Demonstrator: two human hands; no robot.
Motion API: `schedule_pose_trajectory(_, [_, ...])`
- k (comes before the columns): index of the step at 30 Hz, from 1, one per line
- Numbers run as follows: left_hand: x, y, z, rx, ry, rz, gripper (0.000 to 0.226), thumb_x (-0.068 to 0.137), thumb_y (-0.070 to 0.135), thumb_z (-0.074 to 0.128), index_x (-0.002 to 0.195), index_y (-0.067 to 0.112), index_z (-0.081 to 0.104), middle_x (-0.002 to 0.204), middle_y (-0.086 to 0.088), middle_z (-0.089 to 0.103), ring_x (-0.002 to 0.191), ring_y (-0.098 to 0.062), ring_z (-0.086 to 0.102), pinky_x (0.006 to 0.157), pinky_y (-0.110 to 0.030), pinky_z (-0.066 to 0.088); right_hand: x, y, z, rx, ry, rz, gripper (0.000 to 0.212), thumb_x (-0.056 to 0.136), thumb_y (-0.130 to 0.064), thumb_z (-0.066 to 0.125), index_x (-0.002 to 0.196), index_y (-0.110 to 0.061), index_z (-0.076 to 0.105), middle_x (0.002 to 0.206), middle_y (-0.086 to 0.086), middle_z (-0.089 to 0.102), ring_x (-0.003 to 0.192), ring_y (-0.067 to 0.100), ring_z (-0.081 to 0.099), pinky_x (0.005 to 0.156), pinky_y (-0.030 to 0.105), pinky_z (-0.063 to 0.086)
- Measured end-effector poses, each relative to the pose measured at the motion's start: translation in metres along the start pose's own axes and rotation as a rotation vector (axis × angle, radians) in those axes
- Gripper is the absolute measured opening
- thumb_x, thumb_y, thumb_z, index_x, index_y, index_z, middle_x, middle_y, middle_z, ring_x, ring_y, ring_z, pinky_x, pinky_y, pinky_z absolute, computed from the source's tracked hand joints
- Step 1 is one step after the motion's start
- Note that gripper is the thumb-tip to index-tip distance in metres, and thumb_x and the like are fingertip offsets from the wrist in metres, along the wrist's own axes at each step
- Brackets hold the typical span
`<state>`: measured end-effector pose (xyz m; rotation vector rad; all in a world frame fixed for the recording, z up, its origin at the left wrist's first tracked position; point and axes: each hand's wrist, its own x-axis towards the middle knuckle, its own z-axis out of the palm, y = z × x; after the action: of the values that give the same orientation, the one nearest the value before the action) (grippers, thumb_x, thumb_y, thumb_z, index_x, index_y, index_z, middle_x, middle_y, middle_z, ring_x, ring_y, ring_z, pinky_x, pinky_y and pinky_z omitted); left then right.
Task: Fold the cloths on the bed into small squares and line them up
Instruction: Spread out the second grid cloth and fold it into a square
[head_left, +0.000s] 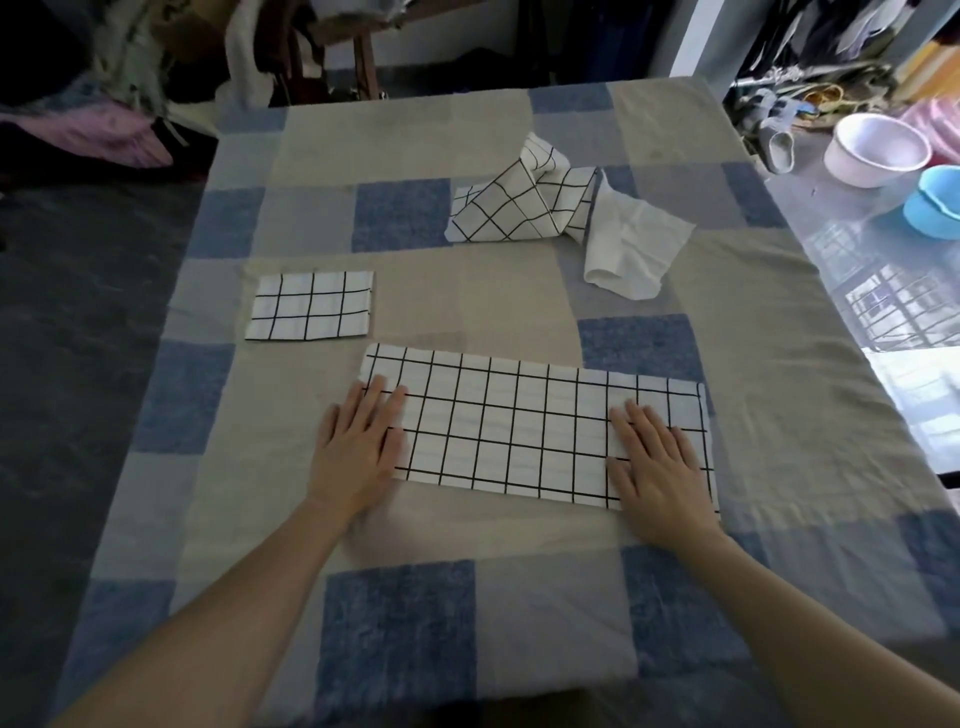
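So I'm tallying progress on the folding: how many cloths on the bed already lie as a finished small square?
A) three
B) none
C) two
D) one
D: only the small grid square on the left is finished; the long grid strip under both hands, left and right, is still a rectangle, and the crumpled grid cloth and plain white cloth lie unfolded.

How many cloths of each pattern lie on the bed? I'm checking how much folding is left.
White cloths with a black grid: 3 (small folded square, long folded strip under both hands, crumpled heap)
Plain white cloths: 1 (crumpled)
Total: 4
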<state>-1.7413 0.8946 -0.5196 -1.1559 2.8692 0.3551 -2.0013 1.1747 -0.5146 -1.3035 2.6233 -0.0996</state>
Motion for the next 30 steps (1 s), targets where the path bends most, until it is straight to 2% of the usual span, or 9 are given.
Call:
schedule_pose_trajectory(7, [0.005, 0.010, -0.008, -0.019, -0.161, -0.122, 0.054, 0.101, 0.044, 0.018, 0.151, 0.042, 0.000, 0.162, 0.007, -0.009, 0.148, -0.017, -0.012, 0.118, -0.051, -0.002, -0.006, 0.013, -0.004, -0.010, 0.000, 0.012, 0.064, 0.097, -0.051, 0.018, 0.154, -0.031, 0.001, 0.162, -0.008, -0.005, 0.148, 0.009, -0.011, 0.122, 0.041, 0.005])
schedule_pose_trajectory(9, [-0.005, 0.028, -0.011, -0.109, -0.051, -0.227, 0.053, 0.101, 0.042, 0.025, 0.152, 0.031, 0.017, 0.163, -0.001, -0.001, 0.149, -0.021, -0.006, 0.117, -0.050, -0.001, -0.006, 0.014, -0.003, -0.013, 0.000, 0.015, 0.064, 0.097, -0.051, 0.019, 0.154, -0.031, 0.001, 0.162, -0.008, -0.005, 0.148, 0.009, -0.010, 0.121, 0.041, 0.003])
schedule_pose_trajectory(11, [-0.030, 0.059, -0.016, -0.343, 0.182, -0.292, 0.048, 0.097, 0.040, 0.032, 0.139, 0.020, 0.043, 0.157, -0.008, 0.023, 0.145, -0.026, 0.016, 0.115, -0.047, 0.016, -0.006, 0.015, -0.002, -0.014, 0.001, 0.018, 0.063, 0.097, -0.050, 0.021, 0.154, -0.031, 0.002, 0.162, -0.007, -0.003, 0.148, 0.010, -0.010, 0.121, 0.040, 0.003])
schedule_pose_trajectory(13, [-0.064, 0.101, -0.016, -0.624, 0.252, -0.310, 0.034, 0.094, 0.035, 0.044, 0.120, 0.017, 0.055, 0.133, -0.004, 0.048, 0.125, -0.025, 0.043, 0.101, -0.038, 0.039, -0.006, 0.015, -0.004, -0.007, -0.005, 0.016, 0.064, 0.097, -0.050, 0.020, 0.154, -0.031, 0.001, 0.163, -0.006, -0.003, 0.148, 0.010, -0.009, 0.121, 0.041, 0.003])
schedule_pose_trajectory(15, [-0.091, 0.139, -0.020, -0.940, 0.090, -0.461, 0.015, 0.094, 0.024, 0.054, 0.107, 0.018, 0.060, 0.108, 0.004, 0.061, 0.102, -0.017, 0.057, 0.081, -0.023, 0.046, -0.006, 0.014, -0.005, 0.000, -0.024, 0.010, 0.064, 0.096, -0.050, 0.019, 0.154, -0.031, -0.001, 0.162, -0.006, -0.003, 0.148, 0.011, -0.009, 0.121, 0.041, 0.002])
schedule_pose_trajectory(17, [-0.098, 0.162, -0.024, -1.151, -0.061, -0.700, 0.009, 0.094, 0.021, 0.057, 0.095, 0.017, 0.064, 0.089, 0.003, 0.070, 0.081, -0.016, 0.064, 0.062, -0.019, 0.046, -0.005, 0.014, -0.007, 0.003, -0.041, 0.003, 0.064, 0.096, -0.050, 0.018, 0.154, -0.031, -0.002, 0.162, -0.005, -0.004, 0.148, 0.012, -0.010, 0.121, 0.042, 0.002])
schedule_pose_trajectory(20, [-0.083, 0.173, -0.030, -1.403, -0.303, -0.984, 0.017, 0.095, 0.020, 0.051, 0.089, 0.009, 0.063, 0.077, -0.005, 0.073, 0.055, -0.018, 0.060, 0.045, -0.022, 0.041, -0.003, 0.016, -0.009, 0.004, -0.076, -0.008, 0.065, 0.095, -0.051, 0.014, 0.153, -0.030, -0.006, 0.162, -0.004, -0.008, 0.148, 0.013, -0.013, 0.121, 0.042, -0.002])
schedule_pose_trajectory(22, [-0.074, 0.178, -0.030, -1.502, -0.355, -1.096, 0.017, 0.094, 0.020, 0.050, 0.091, 0.008, 0.062, 0.069, -0.005, 0.072, 0.046, -0.017, 0.056, 0.041, -0.018, 0.037, -0.003, 0.017, -0.011, 0.012, -0.094, -0.008, 0.066, 0.094, -0.052, 0.012, 0.153, -0.030, -0.007, 0.162, -0.004, -0.009, 0.148, 0.014, -0.013, 0.120, 0.041, -0.004])
schedule_pose_trajectory(30, [-0.054, 0.195, -0.027, -1.353, -0.030, -1.186, 0.033, 0.088, 0.031, 0.067, 0.065, 0.007, 0.066, 0.053, -0.005, 0.060, 0.042, -0.015, 0.047, 0.040, -0.020, 0.036, -0.002, 0.015, -0.017, 0.021, -0.119, -0.013, 0.067, 0.092, -0.051, 0.008, 0.154, -0.028, -0.003, 0.163, -0.001, -0.006, 0.149, 0.017, -0.008, 0.120, 0.044, 0.000])
